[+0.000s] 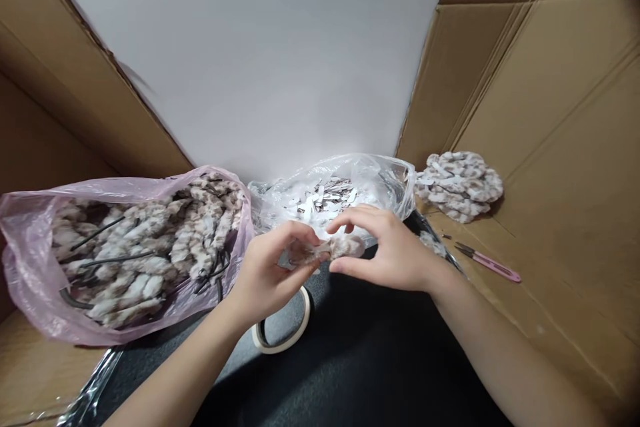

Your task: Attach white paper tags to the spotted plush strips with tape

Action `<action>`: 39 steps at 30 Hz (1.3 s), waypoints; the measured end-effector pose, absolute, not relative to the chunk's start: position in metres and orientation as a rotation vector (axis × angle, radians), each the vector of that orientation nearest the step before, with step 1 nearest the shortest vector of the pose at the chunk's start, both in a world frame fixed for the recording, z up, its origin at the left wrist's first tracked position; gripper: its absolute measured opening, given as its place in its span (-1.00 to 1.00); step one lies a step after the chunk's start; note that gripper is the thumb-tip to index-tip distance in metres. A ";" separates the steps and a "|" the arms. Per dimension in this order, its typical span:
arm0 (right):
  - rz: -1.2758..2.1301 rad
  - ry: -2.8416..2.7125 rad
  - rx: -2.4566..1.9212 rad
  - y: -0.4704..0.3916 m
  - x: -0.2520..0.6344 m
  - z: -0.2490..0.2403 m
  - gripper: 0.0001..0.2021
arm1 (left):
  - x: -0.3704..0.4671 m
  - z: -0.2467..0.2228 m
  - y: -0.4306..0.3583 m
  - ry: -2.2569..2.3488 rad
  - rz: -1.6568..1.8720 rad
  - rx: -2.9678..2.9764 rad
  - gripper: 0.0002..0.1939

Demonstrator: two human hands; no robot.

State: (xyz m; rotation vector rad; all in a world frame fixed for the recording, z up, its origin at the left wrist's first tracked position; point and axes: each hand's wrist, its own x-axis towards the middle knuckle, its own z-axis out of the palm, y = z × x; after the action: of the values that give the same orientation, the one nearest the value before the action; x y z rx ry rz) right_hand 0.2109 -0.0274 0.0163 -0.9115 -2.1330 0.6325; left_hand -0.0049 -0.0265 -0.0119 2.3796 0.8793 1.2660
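A small tan-and-white furry fabric piece (349,247) is held up between my hands, over the front edge of a clear plastic bag. My left hand (273,267) pinches its narrow, gathered left end between thumb and fingertips. Curved around the fluffy right end is my right hand (385,250), thumb below and fingers above. Part of the piece is hidden by my fingers. Just below my left hand, a roll of cream tape (305,320) lies on the black surface (380,347).
To the left, a pink plastic bag (30,267) holds furry strips (135,280) with black cords. The clear bag (385,177) contains small white labels (325,197). At right, a furry bundle (460,187) and pink-handled thread snips (490,265) lie on cardboard (565,320).
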 end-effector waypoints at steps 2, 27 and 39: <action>0.538 -2.206 -0.889 -0.028 0.205 0.013 -0.77 | -0.003 -0.012 -0.028 0.879 1.249 2.367 -0.79; 1.040 -1.966 -1.095 -0.024 0.194 0.002 -0.90 | -0.003 -0.008 -0.018 0.867 0.752 3.101 -0.76; 1.262 -1.935 -1.111 -0.006 0.209 -0.007 -0.75 | 0.005 -0.025 -0.013 0.881 0.653 1.473 -0.55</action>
State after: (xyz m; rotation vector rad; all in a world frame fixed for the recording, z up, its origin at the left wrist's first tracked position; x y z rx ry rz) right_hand 0.2089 -0.0064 -0.0071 -1.1112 -1.9353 1.2618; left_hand 0.0055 -0.0130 -0.0254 1.4733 0.8809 0.6535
